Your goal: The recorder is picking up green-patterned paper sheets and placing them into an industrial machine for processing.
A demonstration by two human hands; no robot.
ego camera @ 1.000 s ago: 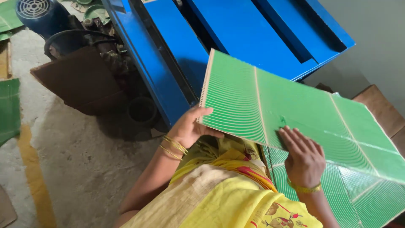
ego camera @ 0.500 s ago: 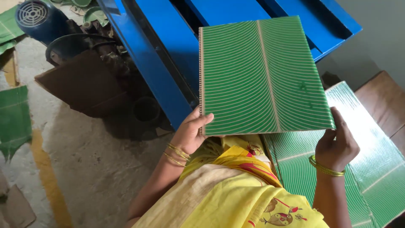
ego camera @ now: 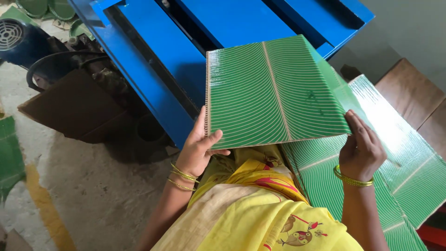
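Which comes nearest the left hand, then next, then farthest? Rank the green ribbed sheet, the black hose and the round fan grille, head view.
1. Green ribbed sheet: in the left hand grip.
2. Black hose: upper left, beside the blue machine.
3. Round fan grille: far top-left corner.

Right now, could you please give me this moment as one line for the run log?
left hand: grips green sheet stack at lower left corner | right hand: holds its lower right edge | stack: raised before blue machine | below: more green sheets
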